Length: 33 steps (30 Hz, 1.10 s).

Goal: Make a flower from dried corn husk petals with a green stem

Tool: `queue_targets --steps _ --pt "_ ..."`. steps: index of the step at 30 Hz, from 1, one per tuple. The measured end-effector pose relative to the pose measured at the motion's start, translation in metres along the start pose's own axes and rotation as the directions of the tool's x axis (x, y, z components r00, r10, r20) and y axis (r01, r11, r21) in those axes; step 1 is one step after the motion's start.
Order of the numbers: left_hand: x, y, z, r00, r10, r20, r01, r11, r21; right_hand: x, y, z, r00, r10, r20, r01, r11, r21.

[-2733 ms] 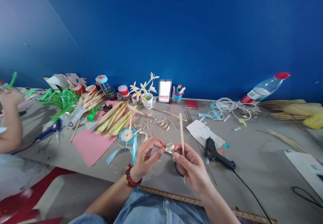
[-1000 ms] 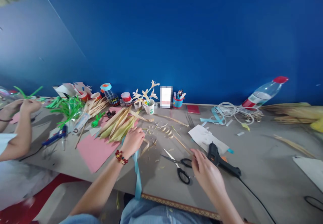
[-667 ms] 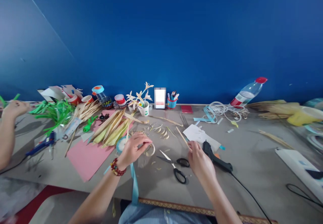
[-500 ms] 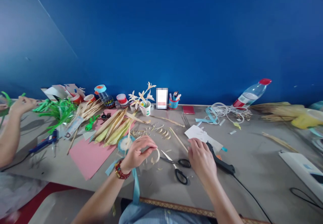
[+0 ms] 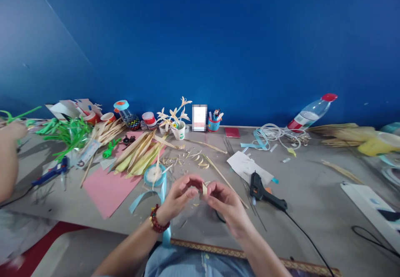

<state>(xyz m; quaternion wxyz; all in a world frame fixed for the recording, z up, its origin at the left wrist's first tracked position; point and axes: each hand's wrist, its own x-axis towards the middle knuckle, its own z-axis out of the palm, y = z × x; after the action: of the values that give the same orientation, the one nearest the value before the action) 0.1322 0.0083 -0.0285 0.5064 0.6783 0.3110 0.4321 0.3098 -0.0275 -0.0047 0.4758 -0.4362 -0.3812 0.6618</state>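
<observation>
A small cream petal-like piece [image 5: 204,189] is between my two hands near the middle of the table. My left hand [image 5: 184,193], with a red bead bracelet on the wrist, pinches it from the left. From the right, my right hand [image 5: 223,202] holds its other side between thumb and fingers. The scissors are mostly hidden below my right hand; part of a black handle [image 5: 219,217] shows. Several curved husk pieces [image 5: 200,160] lie beyond my hands, beside a long thin strip. A blue ribbon roll [image 5: 154,174] is left of my left hand.
The black glue gun [image 5: 268,194] lies to the right, its cord running toward the front edge. Pink paper [image 5: 108,189] and corn husks [image 5: 140,156] are on the left. White flowers stand in a cup [image 5: 178,132] at the back. Another person's arm [image 5: 8,160] is at far left.
My right hand has moved left from beside the glue gun and meets my left hand at the cream piece. The scissors are now mostly covered. The other person's arm has shifted left.
</observation>
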Motion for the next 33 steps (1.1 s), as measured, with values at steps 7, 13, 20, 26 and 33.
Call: queue_targets --steps 7,13,20,26,33 --pt "-0.006 0.010 0.010 0.991 -0.133 0.010 0.131 0.984 0.120 0.006 0.012 -0.003 0.991 -0.033 -0.127 0.034 0.999 0.006" --pt "-0.005 0.013 0.011 0.971 -0.213 -0.105 0.209 0.977 -0.043 0.004 0.027 -0.036 0.937 -0.339 -0.080 0.202 0.715 -0.669" --pt "-0.006 0.007 0.009 0.925 -0.350 -0.148 0.324 0.930 -0.173 -0.011 0.040 -0.060 0.938 -0.315 0.143 0.166 0.047 -0.985" --pt "-0.009 0.010 0.007 0.926 -0.348 -0.147 0.310 0.922 -0.234 -0.022 0.035 -0.063 0.967 -0.197 0.159 0.151 -0.056 -0.987" --pt "-0.010 0.008 -0.001 0.936 -0.270 -0.227 0.228 0.954 -0.195 -0.024 0.039 -0.073 0.976 -0.177 0.126 0.117 -0.060 -0.991"
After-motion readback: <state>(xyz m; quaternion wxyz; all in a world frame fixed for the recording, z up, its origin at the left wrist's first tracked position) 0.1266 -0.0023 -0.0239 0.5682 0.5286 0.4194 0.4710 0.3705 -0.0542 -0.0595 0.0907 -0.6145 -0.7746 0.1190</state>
